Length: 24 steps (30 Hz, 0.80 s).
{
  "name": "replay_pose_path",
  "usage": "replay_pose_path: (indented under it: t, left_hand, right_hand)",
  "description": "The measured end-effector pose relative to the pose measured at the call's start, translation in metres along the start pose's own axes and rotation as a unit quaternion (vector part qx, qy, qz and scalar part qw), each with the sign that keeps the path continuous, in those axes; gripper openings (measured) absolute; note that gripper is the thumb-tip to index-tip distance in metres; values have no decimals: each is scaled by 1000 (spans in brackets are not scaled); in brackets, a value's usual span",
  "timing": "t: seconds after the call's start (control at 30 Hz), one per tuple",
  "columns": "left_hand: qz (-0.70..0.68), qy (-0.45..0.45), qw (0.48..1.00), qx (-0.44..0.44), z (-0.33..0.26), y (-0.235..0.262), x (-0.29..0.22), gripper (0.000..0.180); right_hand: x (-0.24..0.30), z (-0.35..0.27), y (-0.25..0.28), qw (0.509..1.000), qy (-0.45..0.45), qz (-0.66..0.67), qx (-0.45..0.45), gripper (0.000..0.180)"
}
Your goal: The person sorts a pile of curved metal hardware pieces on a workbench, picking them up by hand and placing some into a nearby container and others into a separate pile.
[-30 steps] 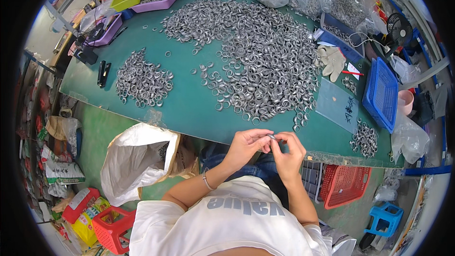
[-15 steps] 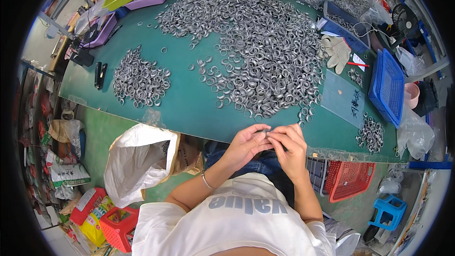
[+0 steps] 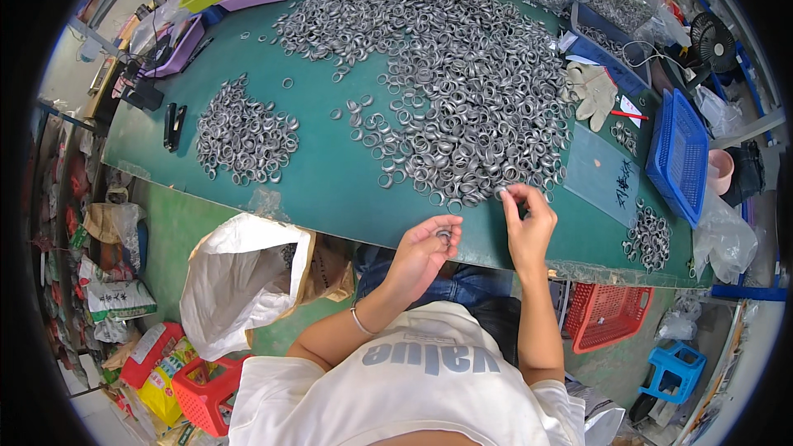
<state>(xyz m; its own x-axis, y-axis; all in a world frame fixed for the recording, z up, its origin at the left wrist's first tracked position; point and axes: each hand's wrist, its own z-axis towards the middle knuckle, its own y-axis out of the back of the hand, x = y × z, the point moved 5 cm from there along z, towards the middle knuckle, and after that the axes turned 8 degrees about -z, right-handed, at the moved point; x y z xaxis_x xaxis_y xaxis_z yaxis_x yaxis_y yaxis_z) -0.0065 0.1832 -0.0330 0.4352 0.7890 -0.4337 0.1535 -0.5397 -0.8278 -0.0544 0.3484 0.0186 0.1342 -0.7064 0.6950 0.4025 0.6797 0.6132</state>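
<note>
A wide pile of grey metal rings (image 3: 462, 99) covers the middle of the green table. Over the table's near edge, my left hand (image 3: 420, 254) is closed with a metal ring (image 3: 443, 234) in its curled fingers. My right hand (image 3: 530, 219) reaches to the near edge of the pile, thumb and forefinger pinched on a single ring (image 3: 500, 192). To the left lies a smaller heap of similar rings (image 3: 244, 136). Another small heap (image 3: 648, 235) sits at the table's right end.
An open white sack (image 3: 239, 281) stands below the near edge at left. On the right are a blue basket (image 3: 679, 153), a glove (image 3: 591, 92) and a clear sheet (image 3: 601, 175). A black stapler-like tool (image 3: 174, 127) lies at left. A red basket (image 3: 607, 314) is under the table.
My hands were together before me and are now apart. My right hand has moved away to the pile's near edge. The left stays near its place, still holding a ring.
</note>
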Motion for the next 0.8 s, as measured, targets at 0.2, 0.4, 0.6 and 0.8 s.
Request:
replay_pose_path:
  t: [0.2, 0.4, 0.6, 0.8]
  left_hand:
    - [179, 29, 982, 56, -3, -15, 4, 29]
    - [89, 49, 991, 85, 1, -8, 6, 33]
    - [-28, 99, 981, 164, -4, -15, 4, 38]
    - [29, 69, 979, 188, -8, -17, -6, 39]
  right_hand:
    - [53, -38, 10, 972, 232, 29, 2, 18]
    - [46, -36, 9, 976, 116, 147, 111, 17]
    - [33, -11, -11, 986, 146, -57, 61, 20]
    - [22, -11, -26, 971, 186, -149, 21, 15]
